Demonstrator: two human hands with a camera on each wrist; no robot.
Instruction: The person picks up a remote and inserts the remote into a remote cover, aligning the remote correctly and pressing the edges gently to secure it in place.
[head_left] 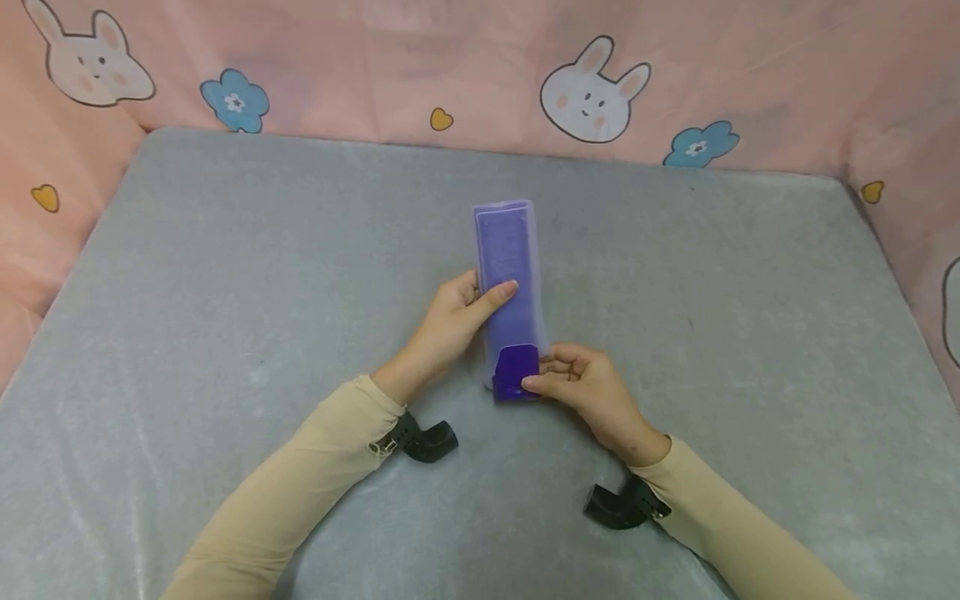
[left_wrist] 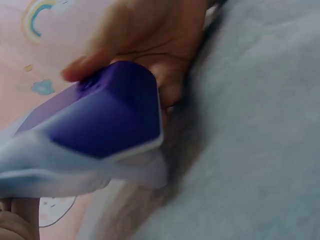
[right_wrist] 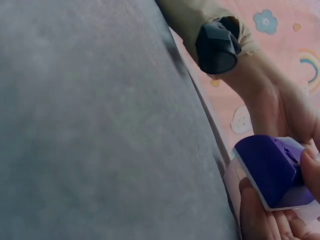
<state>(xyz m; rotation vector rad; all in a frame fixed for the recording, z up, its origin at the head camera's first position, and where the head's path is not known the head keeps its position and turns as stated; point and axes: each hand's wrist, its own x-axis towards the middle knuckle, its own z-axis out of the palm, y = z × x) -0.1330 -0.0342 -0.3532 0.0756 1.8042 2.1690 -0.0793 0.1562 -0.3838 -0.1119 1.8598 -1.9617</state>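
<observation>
A long purple remote (head_left: pixel 508 250) lies lengthwise on the grey mat, wrapped in a translucent pale sleeve (left_wrist: pixel 60 170). Its dark purple near end (head_left: pixel 516 372) sticks out of the sleeve, also visible in the wrist views (left_wrist: pixel 110 120) (right_wrist: pixel 272 170). My left hand (head_left: pixel 480 302) grips the remote's middle from the left, thumb laid across its top. My right hand (head_left: pixel 542 373) pinches the bare purple end between thumb and fingers (right_wrist: pixel 260 215). The left wrist view shows the right hand (left_wrist: pixel 150 35) behind that end.
The grey padded mat (head_left: pixel 225 292) spreads wide on all sides of the hands. Pink cloth walls (head_left: pixel 375 75) printed with rabbits and flowers rise at the back and both sides. Black camera mounts sit on the left wrist (head_left: pixel 423 439) and the right wrist (head_left: pixel 618 504).
</observation>
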